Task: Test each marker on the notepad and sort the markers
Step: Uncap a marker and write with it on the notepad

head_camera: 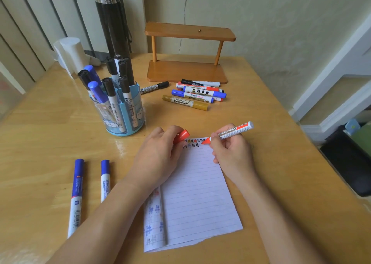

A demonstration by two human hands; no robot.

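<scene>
Blue pair: two blue-capped white markers (77,195) lie parallel on the light wooden table (50,133), left of the pad.
Left hand: the left hand (158,157) pinches the red plastic cap (182,136), lying over the white lined notepad's (198,193) upper left.
Right hand: the right hand (230,153) grips the red-tipped white whiteboard marker (234,131), tip at the pad's top row of marks.
Risk: the tip sits near the top edge; a long stroke could run onto the table.
Axis: the long axis slants, tip lower-left, tail upper-right.

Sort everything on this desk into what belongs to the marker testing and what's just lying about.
Job: red marker in right hand, red cap in left hand, notepad, marker holder, loose marker pile, two blue markers.
Lying about: wooden shelf, black cylinder, white paper roll.
</scene>
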